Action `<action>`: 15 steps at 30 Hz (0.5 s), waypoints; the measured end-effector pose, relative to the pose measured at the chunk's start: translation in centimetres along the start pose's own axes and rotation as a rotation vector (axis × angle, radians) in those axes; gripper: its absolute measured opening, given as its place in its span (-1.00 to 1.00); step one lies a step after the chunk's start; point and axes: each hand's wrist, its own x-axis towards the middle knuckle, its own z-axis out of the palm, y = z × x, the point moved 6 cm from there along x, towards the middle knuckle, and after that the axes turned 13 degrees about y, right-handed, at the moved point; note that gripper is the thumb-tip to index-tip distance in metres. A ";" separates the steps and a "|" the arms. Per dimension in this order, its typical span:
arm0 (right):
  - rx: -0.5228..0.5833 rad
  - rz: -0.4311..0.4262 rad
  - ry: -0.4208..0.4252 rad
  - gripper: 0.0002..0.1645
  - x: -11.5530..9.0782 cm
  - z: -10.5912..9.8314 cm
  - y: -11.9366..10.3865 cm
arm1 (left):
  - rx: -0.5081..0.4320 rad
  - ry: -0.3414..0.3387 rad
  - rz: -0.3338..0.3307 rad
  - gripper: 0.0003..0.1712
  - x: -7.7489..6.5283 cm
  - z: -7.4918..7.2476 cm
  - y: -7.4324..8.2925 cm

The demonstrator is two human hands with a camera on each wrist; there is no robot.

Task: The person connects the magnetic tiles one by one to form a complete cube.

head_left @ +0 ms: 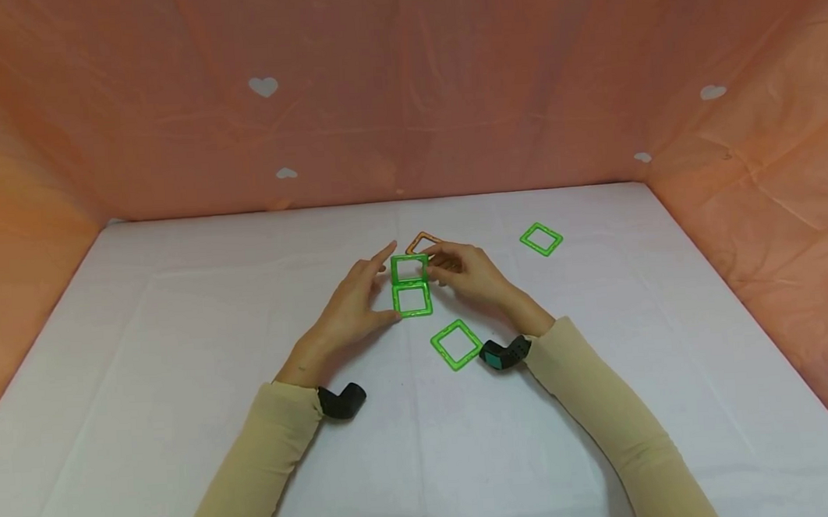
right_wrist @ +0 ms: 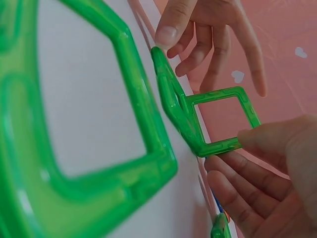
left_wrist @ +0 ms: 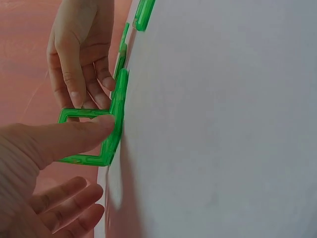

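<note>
Two green square magnetic tiles meet along one edge in the middle of the table. One, the lower tile (head_left: 413, 314), lies about flat; the other, the upper tile (head_left: 410, 256), stands up from its far edge. My right hand (head_left: 474, 275) pinches the raised tile (right_wrist: 223, 94) at its side between thumb and fingers. With its thumb, my left hand (head_left: 353, 297) touches the near left corner of the lower tile (right_wrist: 171, 96), its other fingers spread away. An orange tile (head_left: 423, 234) lies just behind, partly hidden by the right hand.
Another green tile (head_left: 457, 344) lies nearer, beside the right wrist's black camera (head_left: 506, 353). A further green tile (head_left: 542, 239) lies at the back right. Orange cloth walls (head_left: 405, 95) with pale hearts close in the white table (head_left: 179, 341) at the back and sides.
</note>
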 end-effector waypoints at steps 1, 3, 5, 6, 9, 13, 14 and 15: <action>-0.001 0.002 -0.002 -0.60 0.0 0.0 0.0 | -0.001 -0.001 0.004 0.16 0.0 0.0 0.1; -0.009 0.004 -0.003 -0.60 0.0 -0.1 0.0 | 0.004 -0.004 0.006 0.13 0.0 0.0 0.2; -0.014 0.003 -0.007 -0.60 -0.1 -0.1 0.0 | 0.014 -0.012 -0.002 0.11 0.0 0.1 0.2; -0.015 0.003 -0.009 -0.61 -0.1 -0.1 0.0 | 0.020 -0.017 -0.009 0.10 0.0 0.1 0.2; -0.023 -0.004 -0.015 -0.62 -0.1 -0.2 0.1 | 0.030 -0.028 -0.022 0.07 0.1 0.3 0.1; -0.046 -0.011 -0.010 -0.65 -0.2 -0.5 0.2 | 0.036 -0.032 -0.020 0.06 0.1 0.4 0.0; -0.048 -0.009 -0.008 -0.65 -0.3 -0.6 0.2 | 0.037 -0.032 -0.020 0.06 0.1 0.4 0.0; -0.049 -0.007 -0.006 -0.65 -0.4 -0.7 0.2 | 0.039 -0.033 -0.018 0.06 0.1 0.4 0.0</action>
